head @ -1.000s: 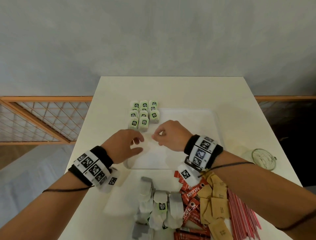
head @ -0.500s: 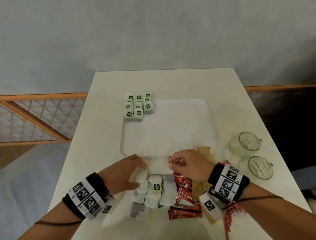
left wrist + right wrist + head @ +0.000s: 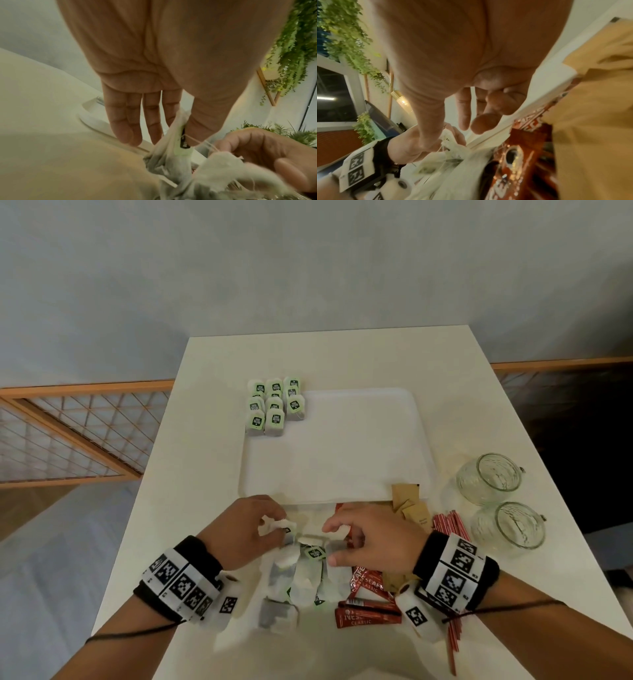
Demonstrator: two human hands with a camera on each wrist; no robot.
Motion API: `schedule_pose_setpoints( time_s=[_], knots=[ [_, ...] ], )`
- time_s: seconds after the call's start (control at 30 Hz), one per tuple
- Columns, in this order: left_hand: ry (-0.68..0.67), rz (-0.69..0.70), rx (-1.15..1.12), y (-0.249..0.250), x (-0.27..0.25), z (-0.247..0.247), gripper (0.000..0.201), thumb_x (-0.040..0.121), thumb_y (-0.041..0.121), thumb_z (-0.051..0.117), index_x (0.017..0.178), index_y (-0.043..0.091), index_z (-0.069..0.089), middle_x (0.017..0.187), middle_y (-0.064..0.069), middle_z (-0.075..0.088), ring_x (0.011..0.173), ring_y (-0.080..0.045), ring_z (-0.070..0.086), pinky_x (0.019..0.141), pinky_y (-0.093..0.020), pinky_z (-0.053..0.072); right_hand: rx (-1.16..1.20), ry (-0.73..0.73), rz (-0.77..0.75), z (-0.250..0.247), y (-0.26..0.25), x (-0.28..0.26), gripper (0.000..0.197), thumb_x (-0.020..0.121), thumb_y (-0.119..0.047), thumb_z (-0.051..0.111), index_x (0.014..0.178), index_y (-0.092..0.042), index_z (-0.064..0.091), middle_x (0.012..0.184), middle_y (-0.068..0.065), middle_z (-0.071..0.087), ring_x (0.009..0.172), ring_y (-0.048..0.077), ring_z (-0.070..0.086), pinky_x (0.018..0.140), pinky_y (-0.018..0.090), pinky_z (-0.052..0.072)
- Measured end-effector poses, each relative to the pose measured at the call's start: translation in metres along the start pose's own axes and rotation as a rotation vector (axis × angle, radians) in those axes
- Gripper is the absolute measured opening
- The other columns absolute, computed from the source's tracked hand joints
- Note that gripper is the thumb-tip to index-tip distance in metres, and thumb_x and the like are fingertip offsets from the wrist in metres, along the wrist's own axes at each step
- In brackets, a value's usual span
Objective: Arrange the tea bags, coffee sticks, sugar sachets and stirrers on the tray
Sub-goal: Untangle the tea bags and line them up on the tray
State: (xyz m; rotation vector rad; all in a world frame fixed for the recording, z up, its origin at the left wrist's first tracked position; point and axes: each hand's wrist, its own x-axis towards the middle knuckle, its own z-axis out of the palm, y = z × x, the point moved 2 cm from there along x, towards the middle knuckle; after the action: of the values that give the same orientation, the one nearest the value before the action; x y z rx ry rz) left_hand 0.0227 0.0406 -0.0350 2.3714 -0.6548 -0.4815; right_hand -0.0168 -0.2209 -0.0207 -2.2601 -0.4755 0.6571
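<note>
A white tray lies mid-table, with several green-labelled tea bags in rows at its far left corner. In front of the tray is a loose pile of tea bags. My left hand pinches one tea bag between thumb and forefinger, just above the pile. My right hand hovers over the same pile with fingers loosely bent and nothing between them. Red coffee sticks, brown sugar sachets and red stirrers lie to the right of the pile.
Two glass cups stand at the table's right edge, beside the stirrers. A wooden lattice railing runs behind the table on the left. A grey wall is beyond the far edge.
Both hands have come back from over the tray to the pile in front of it. The left hand has picked up a tea bag.
</note>
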Motion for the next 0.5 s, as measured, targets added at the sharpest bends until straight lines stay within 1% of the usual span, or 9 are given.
schedule_pose_setpoints(
  time_s=[0.03,0.07,0.1,0.13,0.17,0.2,0.3,0.4,0.5],
  knots=[
    [-0.002,-0.002,-0.007,0.002,0.000,0.001,0.021,0.083,0.049,0.061,0.091,0.031,0.067,0.094,0.016,0.066,0.085,-0.005,0.064,0.075,-0.025,0.054,-0.032,-0.028,-0.004,0.002,-0.003,0.002,0.060,0.078,-0.061,0.077,0.130,-0.036,0.060,0.118,-0.021,0.057,0.077,-0.010,0.058,0.069,0.009,0.040],
    [-0.006,-0.006,-0.013,0.003,0.001,0.002,0.020,0.083,0.048,0.062,0.089,0.030,0.067,0.092,0.015,0.066,0.084,-0.005,0.064,0.075,-0.027,0.055,-0.074,-0.056,-0.010,0.005,-0.006,0.005,0.066,0.074,-0.064,0.077,0.132,-0.037,0.057,0.122,-0.021,0.055,0.080,-0.013,0.055,0.073,0.010,0.039],
    [-0.011,-0.010,-0.021,0.004,0.001,0.004,0.018,0.084,0.048,0.065,0.087,0.030,0.066,0.088,0.015,0.066,0.083,-0.006,0.064,0.073,-0.028,0.055,-0.123,-0.083,-0.015,0.008,-0.009,0.007,0.073,0.072,-0.068,0.077,0.134,-0.039,0.053,0.125,-0.021,0.053,0.087,-0.012,0.053,0.080,0.015,0.041],
    [-0.014,-0.016,-0.031,0.005,0.001,0.005,0.017,0.084,0.047,0.066,0.085,0.030,0.065,0.085,0.014,0.066,0.081,-0.008,0.064,0.072,-0.030,0.055,-0.171,-0.105,-0.019,0.011,-0.012,0.009,0.078,0.069,-0.071,0.076,0.136,-0.040,0.050,0.128,-0.020,0.051,0.097,-0.008,0.051,0.088,0.022,0.044],
    [-0.013,-0.025,-0.047,0.005,0.000,0.006,0.018,0.083,0.048,0.066,0.083,0.030,0.064,0.083,0.013,0.066,0.078,-0.009,0.064,0.071,-0.032,0.056,-0.211,-0.126,-0.017,0.014,-0.016,0.012,0.084,0.068,-0.073,0.075,0.138,-0.039,0.046,0.130,-0.019,0.048,0.105,-0.001,0.052,0.093,0.029,0.046],
    [-0.010,-0.039,-0.067,0.005,0.000,0.007,0.018,0.082,0.048,0.064,0.081,0.031,0.063,0.081,0.012,0.065,0.076,-0.010,0.064,0.070,-0.035,0.056,-0.245,-0.144,-0.016,0.016,-0.019,0.014,0.088,0.067,-0.074,0.075,0.141,-0.037,0.043,0.132,-0.017,0.047,0.108,0.006,0.053,0.094,0.032,0.048],
    [0.004,-0.072,-0.100,0.006,0.000,0.005,0.016,0.080,0.046,0.061,0.078,0.030,0.060,0.076,0.009,0.065,0.070,-0.014,0.063,0.068,-0.042,0.055,-0.337,-0.165,-0.040,0.024,-0.025,0.019,0.093,0.068,-0.070,0.078,0.142,-0.031,0.038,0.129,-0.011,0.044,0.096,0.012,0.053,0.085,0.035,0.051],
    [0.017,-0.106,-0.146,0.005,-0.003,0.003,0.010,0.084,0.032,0.068,0.078,0.026,0.062,0.076,0.006,0.068,0.070,-0.016,0.065,0.070,-0.044,0.056,-0.353,-0.159,-0.055,0.028,-0.024,0.022,0.091,0.069,-0.065,0.080,0.139,-0.029,0.034,0.129,-0.008,0.043,0.086,0.013,0.054,0.078,0.034,0.050],
    [0.040,-0.122,-0.198,0.004,-0.008,0.001,0.007,0.085,0.025,0.067,0.079,0.027,0.064,0.078,0.004,0.070,0.071,-0.018,0.066,0.071,-0.045,0.057,-0.369,-0.162,-0.066,0.024,-0.022,0.023,0.074,0.081,-0.061,0.072,0.137,-0.027,0.039,0.127,-0.008,0.046,0.092,0.015,0.058,0.082,0.035,0.051]
  ],
)
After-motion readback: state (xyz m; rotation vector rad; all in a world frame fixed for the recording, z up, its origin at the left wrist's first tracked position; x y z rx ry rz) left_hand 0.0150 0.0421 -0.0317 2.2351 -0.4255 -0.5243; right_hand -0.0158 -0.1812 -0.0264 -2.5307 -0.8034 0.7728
